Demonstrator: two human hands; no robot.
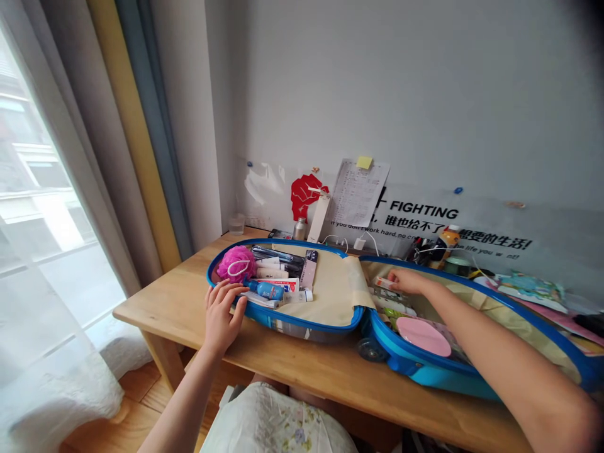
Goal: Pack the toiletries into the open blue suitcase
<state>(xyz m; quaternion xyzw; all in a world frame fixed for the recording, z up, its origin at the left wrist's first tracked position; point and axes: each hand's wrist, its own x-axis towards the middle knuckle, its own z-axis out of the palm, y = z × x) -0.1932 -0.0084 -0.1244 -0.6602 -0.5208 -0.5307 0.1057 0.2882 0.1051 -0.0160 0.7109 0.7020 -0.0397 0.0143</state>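
Note:
An open blue suitcase (330, 325) lies on the wooden table, its two halves side by side. My left hand (225, 311) rests with fingers spread on the left half's near rim, below a pink bath puff (236, 264). Beside the puff lie a blue bottle (270, 290), a white tube (298, 296) and a dark flat pack (278, 257). In the right half, my right hand (404, 281) has its fingers closed on a small white and orange box (384, 283). A pink oval case (423, 336) sits nearer the front edge there.
Behind the suitcase stand a metal bottle (299, 229), a clear cup (236, 224) and an orange-labelled bottle (447, 238). White cables run along the wall. Bags and papers (531, 290) lie at the right. A curtain (111, 126) hangs at the left.

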